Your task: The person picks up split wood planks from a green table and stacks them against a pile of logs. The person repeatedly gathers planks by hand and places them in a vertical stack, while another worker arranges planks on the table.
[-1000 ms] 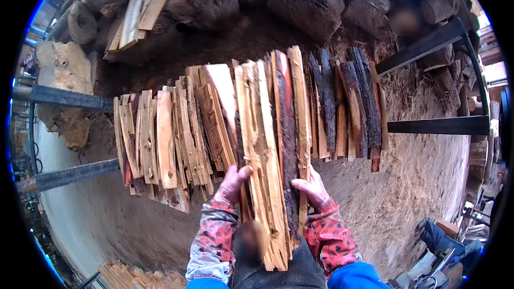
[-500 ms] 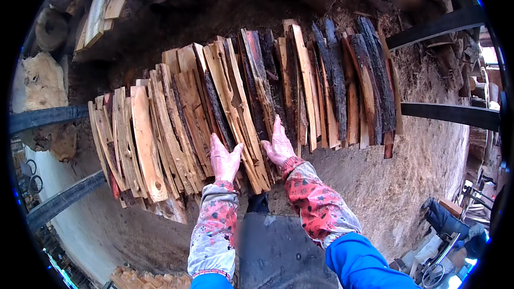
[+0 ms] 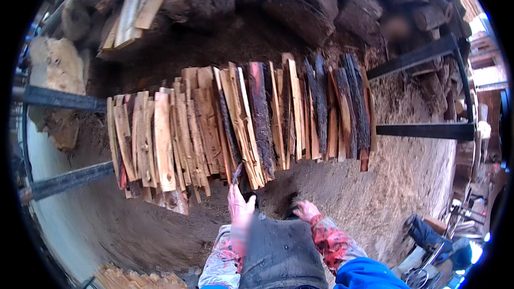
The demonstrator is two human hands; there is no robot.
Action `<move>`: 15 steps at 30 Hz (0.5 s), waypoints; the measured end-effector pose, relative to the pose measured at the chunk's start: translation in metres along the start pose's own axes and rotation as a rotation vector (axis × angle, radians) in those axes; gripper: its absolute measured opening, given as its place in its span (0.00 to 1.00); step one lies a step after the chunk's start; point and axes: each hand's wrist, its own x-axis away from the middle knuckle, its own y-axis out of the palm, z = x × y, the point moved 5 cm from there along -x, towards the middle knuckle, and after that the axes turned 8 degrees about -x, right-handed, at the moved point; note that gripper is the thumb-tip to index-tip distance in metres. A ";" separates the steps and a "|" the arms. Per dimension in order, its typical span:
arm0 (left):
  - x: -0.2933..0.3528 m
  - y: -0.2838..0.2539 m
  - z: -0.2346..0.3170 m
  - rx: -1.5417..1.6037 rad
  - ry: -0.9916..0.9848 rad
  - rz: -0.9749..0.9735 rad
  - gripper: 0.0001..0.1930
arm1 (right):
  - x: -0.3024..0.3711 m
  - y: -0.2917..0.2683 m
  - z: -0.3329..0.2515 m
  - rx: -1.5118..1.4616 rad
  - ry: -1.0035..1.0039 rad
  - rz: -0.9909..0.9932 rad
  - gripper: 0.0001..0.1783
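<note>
Near: dark apron (image 3: pixel 286 251), pile of pale split wood (image 3: pixel 139 279) lower left. Right hand (image 3: pixel 308 211) half-open, fingers loosely bent, beside apron, apart from sticks. Left hand (image 3: pixel 241 206) fingers extended, thumb apart, tips at thin dark strip (image 3: pixel 237 173); can't tell if gripping. Beyond hands: row of split sticks (image 3: pixel 164 139), some bark-covered, side by side across dark rails (image 3: pixel 425 130) over brown, debris-strewn ground (image 3: pixel 342 192). Far: stacked logs (image 3: pixel 300 18), pale boards (image 3: pixel 155 0) upper left.
</note>
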 end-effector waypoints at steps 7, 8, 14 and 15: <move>0.085 -0.007 -0.055 0.016 -0.203 -0.184 0.41 | 0.068 -0.011 0.009 -0.137 0.134 -0.039 0.29; 0.097 -0.012 -0.061 -0.004 -0.206 -0.152 0.40 | 0.069 -0.015 0.002 -0.158 0.109 -0.034 0.29; 0.200 -0.004 -0.085 0.045 -0.484 -0.216 0.36 | 0.047 -0.047 -0.055 -0.034 -0.153 -0.089 0.27; 0.220 0.004 -0.085 0.086 -0.540 -0.221 0.36 | 0.041 -0.055 -0.063 -0.022 -0.196 -0.097 0.27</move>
